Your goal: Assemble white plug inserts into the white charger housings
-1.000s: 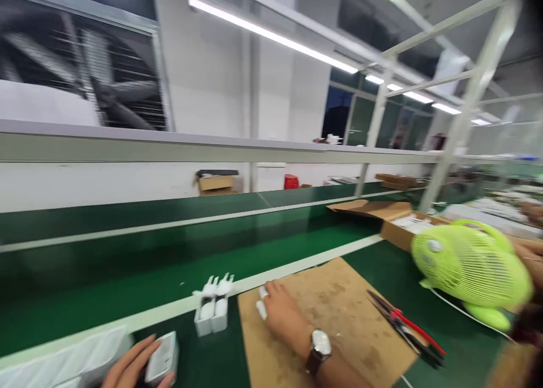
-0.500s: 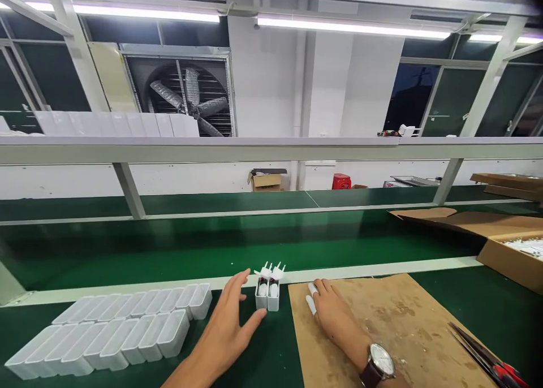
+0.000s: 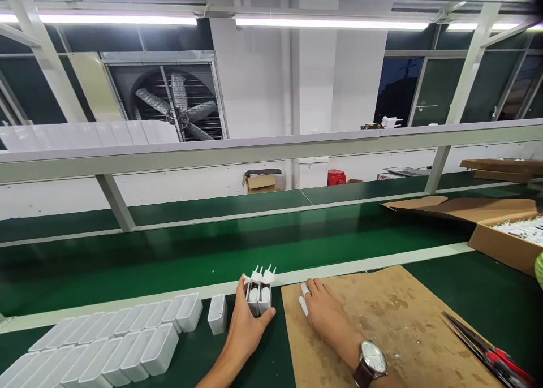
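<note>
My left hand (image 3: 246, 328) is wrapped around a pair of small white holders with white plug parts (image 3: 259, 289) standing near the white strip at the belt's edge. A single white case (image 3: 218, 314) stands just left of that hand. My right hand (image 3: 324, 317), with white tape on two fingertips and a wristwatch, lies flat on the brown board (image 3: 390, 326), holding nothing.
Two rows of several white cases (image 3: 114, 343) lie at the lower left. Red-handled pliers (image 3: 487, 351) rest on the board's right edge. An open cardboard box (image 3: 504, 235) stands at the right. The green conveyor belt (image 3: 212, 252) runs behind, under a grey rail.
My left hand moved from beside the pair of holders to grip them. A single white case now stands to its left. The view shifted slightly downward.
</note>
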`<action>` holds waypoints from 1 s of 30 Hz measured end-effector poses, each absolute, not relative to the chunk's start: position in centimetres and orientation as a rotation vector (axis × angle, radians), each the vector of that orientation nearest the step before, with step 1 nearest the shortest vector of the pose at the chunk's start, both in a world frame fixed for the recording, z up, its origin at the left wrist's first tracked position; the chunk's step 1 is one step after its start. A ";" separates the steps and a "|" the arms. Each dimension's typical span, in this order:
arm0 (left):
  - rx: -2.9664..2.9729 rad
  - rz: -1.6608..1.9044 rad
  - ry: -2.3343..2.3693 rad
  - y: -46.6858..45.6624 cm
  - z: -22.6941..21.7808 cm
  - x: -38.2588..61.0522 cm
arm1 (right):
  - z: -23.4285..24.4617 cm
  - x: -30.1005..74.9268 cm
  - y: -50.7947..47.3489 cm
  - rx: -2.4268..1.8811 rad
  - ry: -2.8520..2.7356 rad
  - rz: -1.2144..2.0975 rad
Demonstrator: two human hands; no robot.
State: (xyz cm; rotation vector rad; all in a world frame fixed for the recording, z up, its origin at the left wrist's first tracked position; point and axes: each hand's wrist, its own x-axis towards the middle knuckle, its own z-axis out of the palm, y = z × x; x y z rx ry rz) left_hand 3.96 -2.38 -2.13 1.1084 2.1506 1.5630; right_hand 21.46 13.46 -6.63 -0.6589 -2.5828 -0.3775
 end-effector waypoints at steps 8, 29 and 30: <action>1.079 1.529 2.219 -6.5 -1.2 3.9 | -6.2 21.6 13.3 -0.676 -2.604 -0.387; 0.063 1.862 0.967 -12.4 2.4 8.5 | 1.2 21.7 2.2 0.120 -2.126 0.058; 0.041 1.835 0.937 -12.5 2.0 8.5 | 1.2 21.7 1.8 0.121 -2.133 0.078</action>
